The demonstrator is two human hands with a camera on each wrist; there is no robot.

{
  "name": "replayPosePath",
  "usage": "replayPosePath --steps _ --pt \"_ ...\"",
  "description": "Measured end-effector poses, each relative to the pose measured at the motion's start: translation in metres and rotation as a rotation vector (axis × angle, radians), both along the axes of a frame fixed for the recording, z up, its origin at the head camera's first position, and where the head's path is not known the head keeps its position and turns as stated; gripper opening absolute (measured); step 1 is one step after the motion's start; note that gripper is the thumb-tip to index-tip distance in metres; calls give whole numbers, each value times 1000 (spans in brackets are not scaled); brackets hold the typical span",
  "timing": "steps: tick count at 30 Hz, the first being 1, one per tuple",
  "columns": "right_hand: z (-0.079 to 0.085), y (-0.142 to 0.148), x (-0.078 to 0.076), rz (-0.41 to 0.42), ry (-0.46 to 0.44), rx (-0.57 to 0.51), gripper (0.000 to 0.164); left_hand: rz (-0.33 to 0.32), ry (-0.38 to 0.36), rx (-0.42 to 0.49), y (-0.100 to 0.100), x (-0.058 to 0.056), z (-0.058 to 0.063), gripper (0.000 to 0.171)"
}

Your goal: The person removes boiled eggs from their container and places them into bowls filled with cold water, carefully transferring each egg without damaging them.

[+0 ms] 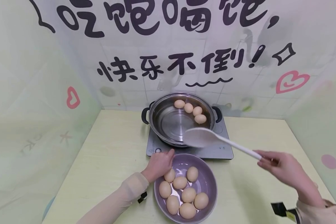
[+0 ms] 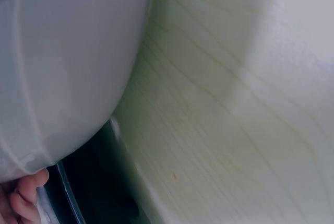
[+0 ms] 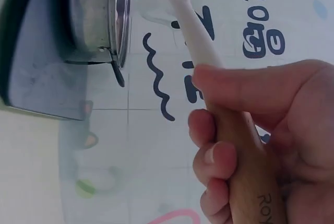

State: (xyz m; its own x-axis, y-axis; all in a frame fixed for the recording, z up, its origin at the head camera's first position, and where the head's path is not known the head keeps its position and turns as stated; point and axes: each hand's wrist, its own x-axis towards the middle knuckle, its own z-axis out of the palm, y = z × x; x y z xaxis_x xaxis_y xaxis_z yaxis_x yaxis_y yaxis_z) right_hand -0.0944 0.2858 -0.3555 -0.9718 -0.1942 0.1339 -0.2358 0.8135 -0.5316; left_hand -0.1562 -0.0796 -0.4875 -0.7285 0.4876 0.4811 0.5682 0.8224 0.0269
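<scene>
My left hand (image 1: 160,165) grips the upper left rim of a purple bowl (image 1: 211,174). Several brown eggs (image 1: 189,195) lie in this bowl; one sits right by my fingers. In the left wrist view, curled fingertips (image 2: 32,188) show at the edge of the bowl (image 2: 68,62). My right hand (image 1: 282,166) holds a white cooking spoon (image 1: 200,137) by its wooden handle (image 3: 245,166), fingers wrapped round it. The spoon's head overlaps the near rim of a steel pot (image 1: 168,119) in the head view. Several eggs (image 1: 197,111) rest along the pot's far right side.
The pot stands on a grey induction cooker (image 1: 196,153), directly behind the bowl. Two black pot handles (image 1: 145,115) stick out at its sides. A pale wood-grain table (image 1: 112,149) lies beneath, with printed sheets (image 1: 168,70) as walls behind and at both sides.
</scene>
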Motion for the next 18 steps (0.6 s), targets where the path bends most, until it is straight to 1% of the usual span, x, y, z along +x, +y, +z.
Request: replayPosePath --steps 5,11,15,18 --pt "13 -7 -34 -74 64 64 34 0 -5 -6 1 1 0 16" --pt "16 -16 -68 -146 109 150 34 0 5 -11 1 1 -1 17" --pt "13 -21 -86 -174 118 175 33 5 -4 -13 0 0 -2 18" --pt "12 -23 -94 -178 121 184 33 3 -1 -11 0 -1 -2 17"
